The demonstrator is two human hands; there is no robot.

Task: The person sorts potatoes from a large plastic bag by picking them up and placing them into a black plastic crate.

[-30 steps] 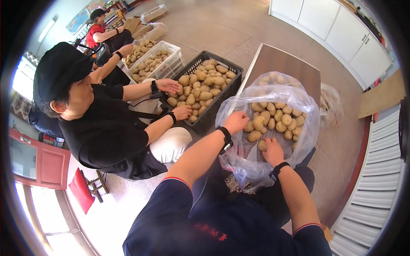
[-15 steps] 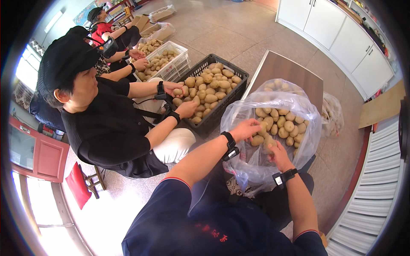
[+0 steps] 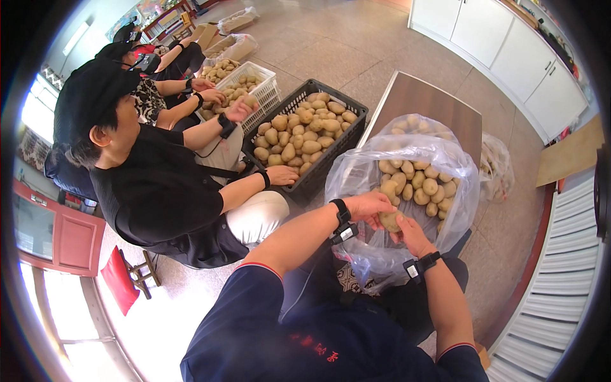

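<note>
A brown potato (image 3: pixel 389 221) is between my hands, above the near part of a clear plastic bag (image 3: pixel 344 181). My right hand (image 3: pixel 414 237) is closed round its right side. From the left, my left hand (image 3: pixel 369 207) has its fingers closed against the same potato; some fingertips are hidden. Just beyond them, inside the bag, lies a heap of potatoes (image 3: pixel 420 184). The bag's mouth is spread wide toward me, and its near edge hangs over my lap.
A brown low table (image 3: pixel 433 105) stands behind the bag. On my left a co-worker (image 3: pixel 159 184) sits by a black crate (image 3: pixel 359 121) of potatoes. Farther off are a white crate (image 3: pixel 270 95), other people, and another plastic bag (image 3: pixel 496 165) on the right.
My hands have come together on the potato, which has turned slightly and moved left. The co-worker's far hand has lifted from the black crate toward the white crate with a potato.
</note>
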